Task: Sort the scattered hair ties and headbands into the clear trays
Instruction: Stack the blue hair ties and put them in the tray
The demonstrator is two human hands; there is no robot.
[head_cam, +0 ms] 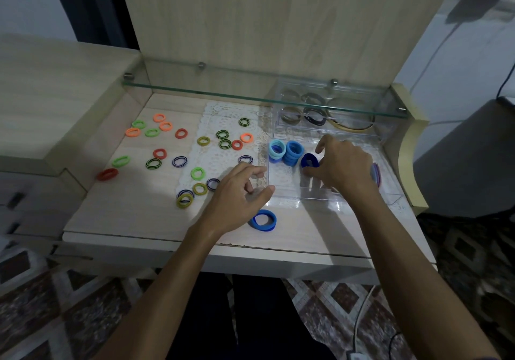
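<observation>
Right hand (pixel 341 164) pinched a dark blue hair tie (pixel 309 161) inside the near clear tray (pixel 362 196) — just left of it stood two blue stacks (pixel 287 152). Left hand (pixel 237 192) hovered w/ fingers relaxed, holding nothing — a blue tie (pixel 263 220) lay on the counter (pixel 139 214) just right of its wrist.

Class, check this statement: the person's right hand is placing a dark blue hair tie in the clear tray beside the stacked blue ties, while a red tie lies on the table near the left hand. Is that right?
One detail is wrong. The tie on the table near the left hand is blue, not red, as the head view shows. The rest holds: the right hand is placing a dark blue hair tie in the clear tray beside the stacked blue ties.
</observation>
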